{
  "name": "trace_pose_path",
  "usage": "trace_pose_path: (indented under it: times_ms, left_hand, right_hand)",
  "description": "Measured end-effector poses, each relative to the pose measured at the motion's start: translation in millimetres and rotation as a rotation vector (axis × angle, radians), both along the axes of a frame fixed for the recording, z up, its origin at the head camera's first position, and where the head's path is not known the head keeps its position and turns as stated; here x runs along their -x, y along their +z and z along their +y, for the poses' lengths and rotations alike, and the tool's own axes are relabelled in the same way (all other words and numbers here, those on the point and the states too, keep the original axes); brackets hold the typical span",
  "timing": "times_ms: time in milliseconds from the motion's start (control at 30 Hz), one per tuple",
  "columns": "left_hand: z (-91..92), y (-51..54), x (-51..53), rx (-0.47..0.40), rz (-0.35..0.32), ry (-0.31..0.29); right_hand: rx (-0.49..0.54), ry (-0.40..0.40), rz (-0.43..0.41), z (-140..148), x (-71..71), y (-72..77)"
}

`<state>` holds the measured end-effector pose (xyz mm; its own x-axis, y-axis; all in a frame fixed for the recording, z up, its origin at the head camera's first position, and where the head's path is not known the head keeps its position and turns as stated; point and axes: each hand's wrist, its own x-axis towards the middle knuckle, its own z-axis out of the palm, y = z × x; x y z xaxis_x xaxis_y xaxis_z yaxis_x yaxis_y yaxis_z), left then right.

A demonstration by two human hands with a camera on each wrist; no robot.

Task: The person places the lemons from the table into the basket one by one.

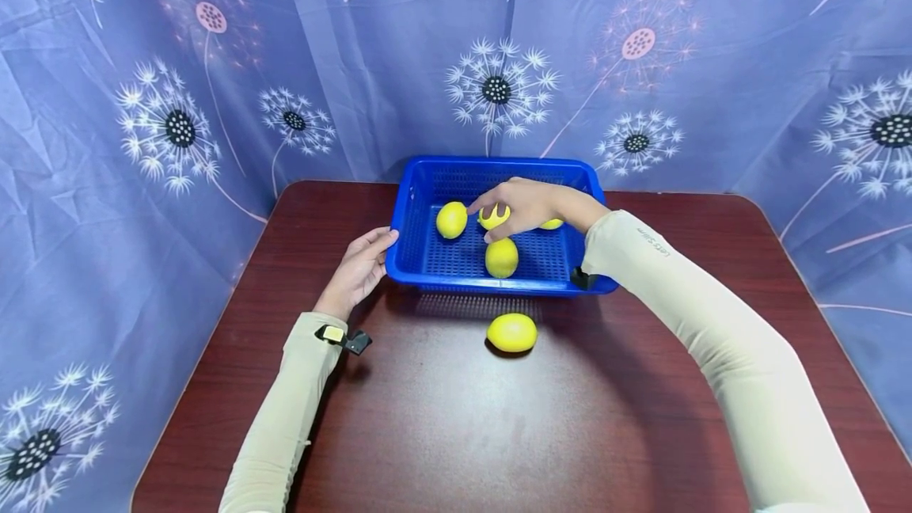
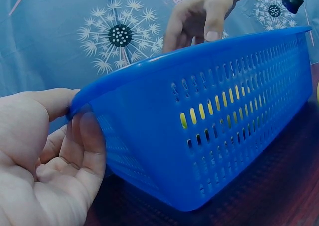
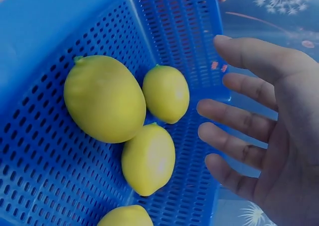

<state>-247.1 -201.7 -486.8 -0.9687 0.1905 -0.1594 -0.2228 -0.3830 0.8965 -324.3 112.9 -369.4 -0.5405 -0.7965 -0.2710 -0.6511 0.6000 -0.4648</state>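
Observation:
A blue plastic basket [image 1: 456, 283] with slotted walls stands on the table. My left hand [image 1: 359, 269] grips the basket's left rim, thumb on top and fingers curled beneath, as the left wrist view shows. Over the basket hovers my right hand [image 1: 526, 206], fingers spread and apart from the fruit, holding nothing. Several yellow lemons lie inside: one at the left [image 1: 451, 221], a lemon near the front wall [image 1: 502, 260], and others partly hidden under the right hand. The right wrist view shows a large lemon [image 3: 104, 99] closest to the camera. Another lemon [image 1: 512, 332] lies on the table before the basket.
The dark reddish wooden table [image 1: 442, 434] extends around the basket. A blue curtain [image 1: 399, 46] with dandelion prints hangs behind and at both sides, close to the basket's back edge.

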Motion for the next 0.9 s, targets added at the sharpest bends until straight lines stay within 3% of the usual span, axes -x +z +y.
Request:
trace_pose_path:
  times_ms: [367,700,900]
  left_hand:
    - [1.3,2.3,-0.6,0.0,-0.011,0.008]
    - [2.7,3.7,0.6,-0.015,-0.011,0.015]
    - [1.6,2.0,0.9,-0.016,-0.012,0.018]
  right_hand:
    - [0.145,-0.02,0.183,19,-36.8,17.7]
    - [0.217,-0.11,0.248,36,-86.0,34.0]
    - [0.239,-0.083,0.263,46,-110.6,30.6]
